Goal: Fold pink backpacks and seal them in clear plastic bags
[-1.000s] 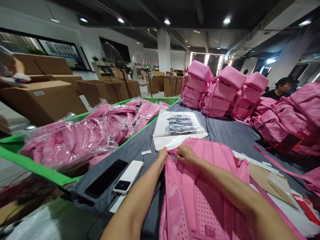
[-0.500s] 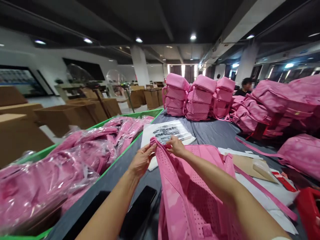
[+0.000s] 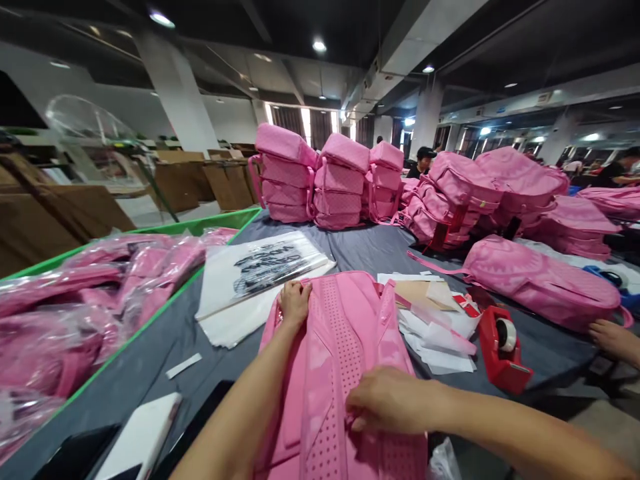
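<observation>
A pink backpack [image 3: 345, 320] lies in front of me with its dotted, padded shoulder straps facing up. My left hand [image 3: 294, 303] is closed on the backpack's upper left edge beside the top of one strap. Lower down, my right hand [image 3: 383, 400] has its fingers curled at the inner edge of that left strap [image 3: 325, 393]; its fingertips are partly hidden. Beyond my left hand lies a stack of white plastic bags with black print [image 3: 265, 263].
Left of the table is a green-edged bin [image 3: 235, 230] of plastic-wrapped pink bags. Phones [image 3: 140, 437] lie near left. To the right are paper scraps [image 3: 435, 333], a red tape dispenser [image 3: 505, 353] and another person's hand [image 3: 617, 340]. Stacked pink backpacks [image 3: 340, 180] stand behind.
The view has turned right. The backpack now lies flatter with its straps showing. My left hand has shifted to its upper left edge, and my right hand has come down toward me along the strap.
</observation>
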### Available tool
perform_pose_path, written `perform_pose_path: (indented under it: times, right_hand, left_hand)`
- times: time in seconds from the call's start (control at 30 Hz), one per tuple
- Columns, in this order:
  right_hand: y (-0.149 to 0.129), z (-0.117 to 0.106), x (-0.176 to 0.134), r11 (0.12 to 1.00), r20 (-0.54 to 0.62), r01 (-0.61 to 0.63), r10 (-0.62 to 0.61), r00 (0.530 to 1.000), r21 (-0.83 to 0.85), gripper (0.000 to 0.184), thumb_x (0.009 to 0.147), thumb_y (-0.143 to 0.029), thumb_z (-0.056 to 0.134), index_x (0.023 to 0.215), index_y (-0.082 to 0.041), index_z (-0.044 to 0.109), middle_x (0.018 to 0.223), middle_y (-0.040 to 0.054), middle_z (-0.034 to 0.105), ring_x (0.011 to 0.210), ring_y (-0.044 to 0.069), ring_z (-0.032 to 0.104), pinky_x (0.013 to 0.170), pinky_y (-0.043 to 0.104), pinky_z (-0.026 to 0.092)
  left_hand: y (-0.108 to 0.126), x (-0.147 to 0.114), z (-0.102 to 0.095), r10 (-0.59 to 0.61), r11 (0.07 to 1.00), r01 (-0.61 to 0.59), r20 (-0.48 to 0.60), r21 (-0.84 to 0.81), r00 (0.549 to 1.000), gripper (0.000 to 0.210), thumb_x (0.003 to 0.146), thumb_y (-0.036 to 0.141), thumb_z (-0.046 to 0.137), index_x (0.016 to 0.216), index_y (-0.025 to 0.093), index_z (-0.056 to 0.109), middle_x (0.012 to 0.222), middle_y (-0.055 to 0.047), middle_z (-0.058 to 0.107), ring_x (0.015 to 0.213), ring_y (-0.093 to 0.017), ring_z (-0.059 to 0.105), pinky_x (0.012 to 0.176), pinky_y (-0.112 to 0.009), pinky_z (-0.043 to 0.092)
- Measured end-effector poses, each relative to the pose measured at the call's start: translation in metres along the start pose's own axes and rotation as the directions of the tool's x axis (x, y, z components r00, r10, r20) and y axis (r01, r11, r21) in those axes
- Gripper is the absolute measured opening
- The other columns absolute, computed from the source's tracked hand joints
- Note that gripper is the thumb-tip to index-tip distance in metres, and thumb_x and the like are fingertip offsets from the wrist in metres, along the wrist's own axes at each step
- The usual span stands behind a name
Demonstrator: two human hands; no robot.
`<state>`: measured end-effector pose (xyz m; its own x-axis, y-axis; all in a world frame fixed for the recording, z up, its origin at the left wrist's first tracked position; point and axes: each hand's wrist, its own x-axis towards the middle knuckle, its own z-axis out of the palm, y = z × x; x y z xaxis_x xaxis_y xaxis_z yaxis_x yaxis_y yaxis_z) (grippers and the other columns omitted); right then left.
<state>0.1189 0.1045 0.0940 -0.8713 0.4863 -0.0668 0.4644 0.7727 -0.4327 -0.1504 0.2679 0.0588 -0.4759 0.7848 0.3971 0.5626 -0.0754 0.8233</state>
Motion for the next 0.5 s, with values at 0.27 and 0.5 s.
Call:
perform_pose_path:
  times: [0.27,0.5]
  right_hand:
    - [0.144,-0.086,0.018,0.731,-0.515,-0.601,0.669,0.536,0.325,0.024,0.103,-0.033,0.047,0.097,-0.019,0.066,0.062,0.0006,0.064,0.067,0.018,0.064,0.07,0.026,0.04]
    - [0.16,-0.111,0.095,0.684,-0.583,-0.65,0.69,0.429,0.331,0.013,0.085,-0.027,0.063,0.076,-0.019,0.06,0.064,0.0011,0.062,0.063,0.016,0.057,0.061,0.024,0.035]
  left_hand:
    - [0.024,-0.012,0.022,0.22,0.968,-0.227,0.078,0.103,0.972,0.035,0.084,0.024,0.066,0.119,0.023,0.063,0.135,-0.014,0.059,0.133,-0.036,0.047,0.117,-0.055,0.035]
    - [0.056,-0.041,0.099,0.458,0.888,-0.326,0.55,-0.325,0.698,0.023,0.08,0.022,0.062,0.102,0.022,0.069,0.105,-0.01,0.07,0.103,-0.028,0.066,0.1,-0.048,0.051]
